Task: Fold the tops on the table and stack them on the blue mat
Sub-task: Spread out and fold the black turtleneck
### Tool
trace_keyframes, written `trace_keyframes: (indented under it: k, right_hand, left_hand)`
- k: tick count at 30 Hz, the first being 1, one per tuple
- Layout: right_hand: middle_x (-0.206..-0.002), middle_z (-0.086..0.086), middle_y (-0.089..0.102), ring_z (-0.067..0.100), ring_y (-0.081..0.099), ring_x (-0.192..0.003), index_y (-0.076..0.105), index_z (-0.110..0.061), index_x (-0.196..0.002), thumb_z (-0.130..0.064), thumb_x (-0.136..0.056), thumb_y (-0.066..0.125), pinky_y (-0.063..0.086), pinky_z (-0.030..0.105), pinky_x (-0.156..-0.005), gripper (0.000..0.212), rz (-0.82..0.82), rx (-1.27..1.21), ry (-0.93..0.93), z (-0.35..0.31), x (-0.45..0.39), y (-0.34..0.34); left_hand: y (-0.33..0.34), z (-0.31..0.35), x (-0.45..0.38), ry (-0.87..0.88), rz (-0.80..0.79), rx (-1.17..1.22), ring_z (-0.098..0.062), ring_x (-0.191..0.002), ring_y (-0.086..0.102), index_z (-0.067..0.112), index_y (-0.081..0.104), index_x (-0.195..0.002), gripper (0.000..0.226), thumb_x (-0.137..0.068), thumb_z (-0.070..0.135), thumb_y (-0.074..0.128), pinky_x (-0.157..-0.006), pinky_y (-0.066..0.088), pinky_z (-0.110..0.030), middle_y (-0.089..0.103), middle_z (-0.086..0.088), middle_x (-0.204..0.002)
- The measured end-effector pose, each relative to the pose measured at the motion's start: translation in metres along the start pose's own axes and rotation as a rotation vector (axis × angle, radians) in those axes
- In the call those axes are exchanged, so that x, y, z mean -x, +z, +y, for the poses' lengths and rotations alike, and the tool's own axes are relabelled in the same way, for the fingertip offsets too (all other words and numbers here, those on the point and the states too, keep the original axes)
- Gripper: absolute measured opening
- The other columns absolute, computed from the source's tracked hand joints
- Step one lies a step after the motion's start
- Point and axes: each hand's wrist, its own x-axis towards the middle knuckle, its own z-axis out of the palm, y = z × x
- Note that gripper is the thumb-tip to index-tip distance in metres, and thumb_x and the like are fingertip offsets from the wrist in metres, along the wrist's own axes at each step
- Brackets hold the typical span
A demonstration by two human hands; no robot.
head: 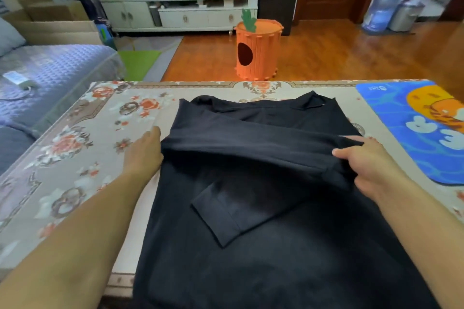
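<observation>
So right at the bottom of the frame we've got a black top (263,246) spread across the table (82,148), its hem hanging off the near edge and one sleeve folded in across the middle. A bit further up, our left hand (144,152) sits at the left edge of the top, fingers tucked under the raised fold so we can't really tell how they lie. Our right hand (366,160) is at the right edge, thumb and fingers pinching that same lifted band of fabric, which stretches between both hands at mid frame. Past that the collar end lies flat near the table's far side. The blue mat (401,120) sits at the right edge of the frame, well apart from the top. Beyond the table, on the wooden floor, stands an orange carrot-shaped bin (258,50).
</observation>
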Motion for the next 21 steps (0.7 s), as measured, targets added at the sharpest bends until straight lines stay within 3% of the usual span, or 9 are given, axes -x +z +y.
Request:
trace_keyframes:
  k: [3, 5, 7, 9, 12, 15, 18, 21]
  right_hand:
    - [-0.093, 0.011, 0.070, 0.029, 0.068, -0.082, 0.070, -0.013, -0.106, 0.012, -0.087, 0.060, 0.057, 0.041, -0.076, 0.033, 0.055, 0.102, 0.059, 0.028, 0.004, -0.005]
    - [-0.098, 0.016, 0.072, 0.033, 0.069, -0.085, 0.070, -0.015, -0.105, 0.010, -0.086, 0.062, 0.058, 0.048, -0.082, 0.033, 0.044, 0.173, 0.134, 0.048, 0.004, -0.006]
    - [-0.098, 0.015, 0.073, 0.035, 0.070, -0.089, 0.070, -0.017, -0.102, 0.008, -0.085, 0.063, 0.057, 0.051, -0.086, 0.031, -0.005, 0.203, 0.187, 0.054, 0.008, -0.006]
    - [-0.097, 0.015, 0.073, 0.035, 0.070, -0.088, 0.070, -0.017, -0.101, 0.007, -0.084, 0.063, 0.056, 0.050, -0.086, 0.030, 0.007, 0.199, 0.175, 0.052, 0.007, -0.006]
    - [-0.100, 0.014, 0.072, 0.032, 0.069, -0.089, 0.069, -0.019, -0.099, 0.005, -0.084, 0.061, 0.058, 0.050, -0.087, 0.030, 0.155, 0.107, 0.053, 0.042, 0.010, -0.008]
    - [-0.098, 0.009, 0.070, 0.028, 0.068, -0.088, 0.068, -0.023, -0.092, 0.003, -0.085, 0.060, 0.057, 0.045, -0.086, 0.028, 0.261, 0.066, -0.010, 0.038, 0.015, -0.023]
    - [-0.101, 0.013, 0.072, 0.031, 0.069, -0.086, 0.068, -0.021, -0.102, 0.003, -0.083, 0.062, 0.058, 0.048, -0.085, 0.031, 0.129, 0.322, 0.099, 0.055, 0.018, -0.037]
    - [-0.108, 0.005, 0.067, 0.027, 0.066, -0.090, 0.062, -0.025, -0.115, -0.009, -0.082, 0.068, 0.057, 0.038, -0.074, 0.037, 0.021, 0.662, 0.122, 0.062, 0.014, -0.042]
  left_hand:
    - [0.010, -0.009, 0.000, 0.080, -0.031, -0.012, -0.042, -0.090, 0.062, 0.016, 0.043, -0.118, 0.030, -0.092, 0.006, 0.054, -0.068, 0.053, -0.049, 0.058, -0.015, -0.113]
    - [0.014, -0.007, -0.006, -0.002, -0.063, 0.202, -0.041, -0.102, 0.062, 0.019, 0.045, -0.132, 0.043, -0.091, 0.009, 0.052, -0.081, 0.054, -0.048, 0.062, -0.013, -0.122]
    - [0.015, -0.004, -0.011, -0.108, -0.125, 0.334, -0.038, -0.102, 0.062, 0.022, 0.042, -0.137, 0.048, -0.090, 0.015, 0.052, -0.084, 0.051, -0.045, 0.066, -0.014, -0.117]
    - [0.014, -0.001, -0.008, -0.051, -0.181, 0.318, -0.035, -0.093, 0.062, 0.023, 0.043, -0.126, 0.041, -0.086, 0.015, 0.053, -0.080, 0.052, -0.045, 0.067, -0.012, -0.107]
    - [0.017, -0.005, -0.003, 0.034, -0.101, 0.279, -0.030, -0.076, 0.056, 0.025, 0.040, -0.099, 0.024, -0.085, 0.009, 0.052, -0.067, 0.049, -0.046, 0.060, -0.005, -0.089]
    - [0.025, -0.005, -0.003, -0.050, -0.050, 0.357, -0.030, -0.076, 0.051, 0.023, 0.038, -0.091, 0.024, -0.081, 0.004, 0.050, -0.061, 0.037, -0.040, 0.052, -0.001, -0.085]
    - [0.033, -0.008, -0.003, -0.006, -0.060, 0.387, -0.032, -0.092, 0.055, 0.024, 0.048, -0.102, 0.027, -0.084, 0.004, 0.049, -0.072, 0.041, -0.039, 0.054, -0.004, -0.109]
    - [0.029, -0.016, -0.002, 0.256, -0.094, 0.191, -0.031, -0.108, 0.057, 0.030, 0.054, -0.132, 0.048, -0.091, 0.007, 0.050, -0.084, 0.047, -0.040, 0.043, 0.000, -0.137]
